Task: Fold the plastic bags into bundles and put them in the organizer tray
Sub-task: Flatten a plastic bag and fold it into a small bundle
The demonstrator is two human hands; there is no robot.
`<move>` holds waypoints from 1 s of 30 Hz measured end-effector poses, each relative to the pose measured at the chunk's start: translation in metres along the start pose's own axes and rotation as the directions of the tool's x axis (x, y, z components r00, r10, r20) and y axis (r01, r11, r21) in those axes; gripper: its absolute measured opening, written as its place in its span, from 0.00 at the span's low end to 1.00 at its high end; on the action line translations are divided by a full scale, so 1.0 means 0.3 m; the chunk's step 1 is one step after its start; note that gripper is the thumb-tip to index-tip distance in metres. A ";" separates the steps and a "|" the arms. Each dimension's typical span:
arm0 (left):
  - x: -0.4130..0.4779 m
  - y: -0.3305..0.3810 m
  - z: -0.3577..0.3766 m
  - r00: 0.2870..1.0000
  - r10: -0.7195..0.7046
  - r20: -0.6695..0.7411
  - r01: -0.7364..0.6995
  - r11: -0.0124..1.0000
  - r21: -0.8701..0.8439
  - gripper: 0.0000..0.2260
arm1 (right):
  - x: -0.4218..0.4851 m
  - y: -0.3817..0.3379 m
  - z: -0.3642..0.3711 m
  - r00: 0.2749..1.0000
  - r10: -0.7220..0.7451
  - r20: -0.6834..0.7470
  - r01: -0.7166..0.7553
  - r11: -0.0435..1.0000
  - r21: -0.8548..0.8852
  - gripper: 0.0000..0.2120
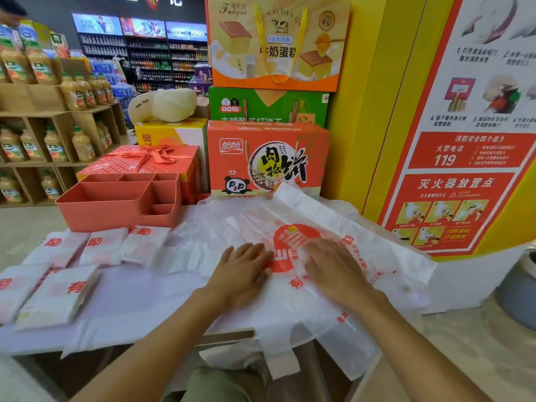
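Observation:
A white plastic bag (290, 288) with a red logo lies spread flat on the table, its handles hanging over the near edge. My left hand (246, 268) presses flat on the bag left of the logo. My right hand (333, 268) presses flat on it just to the right, slightly blurred. More unfolded bags (237, 216) lie beneath and behind. Several folded bag bundles (101, 248) sit in two rows on the left of the table. The coral organizer tray (116, 210), with several compartments, stands at the back left and holds nothing that I can see.
Gift boxes (266, 161) are stacked behind the table, and a red ribboned box (145, 161) stands behind the tray. A yellow pillar with a red poster (464, 158) rises on the right. Shelves of juice bottles (52, 140) stand far left. A grey bin (519, 285) sits at the right edge.

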State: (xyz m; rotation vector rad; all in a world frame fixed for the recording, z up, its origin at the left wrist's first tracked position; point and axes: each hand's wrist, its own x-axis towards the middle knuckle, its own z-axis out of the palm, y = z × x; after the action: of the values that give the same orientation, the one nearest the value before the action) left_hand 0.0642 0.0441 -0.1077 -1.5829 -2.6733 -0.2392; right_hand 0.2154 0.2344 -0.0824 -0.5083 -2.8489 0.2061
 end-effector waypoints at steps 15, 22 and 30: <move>-0.069 -0.240 -0.019 0.978 -0.153 0.141 0.153 0.988 0.007 0.35 | -0.049 0.213 0.045 0.938 0.210 0.275 -0.167 0.971 -0.173 0.33; -0.117 -0.274 -0.020 0.991 -0.131 0.039 0.132 0.991 -0.020 0.41 | -0.060 0.297 -0.009 0.901 0.328 0.285 -0.280 0.939 -0.198 0.27; -0.117 -0.271 -0.018 0.990 -0.138 0.011 0.139 0.990 -0.029 0.35 | 0.011 0.007 0.060 0.979 0.097 0.177 -0.094 0.995 -0.026 0.30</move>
State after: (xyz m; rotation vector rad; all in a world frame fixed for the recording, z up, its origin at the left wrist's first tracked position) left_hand 0.0099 -0.0256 -0.1155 -1.4099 -2.8027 -0.2772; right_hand 0.2084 0.2357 -0.0994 -0.6626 -3.0044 0.2563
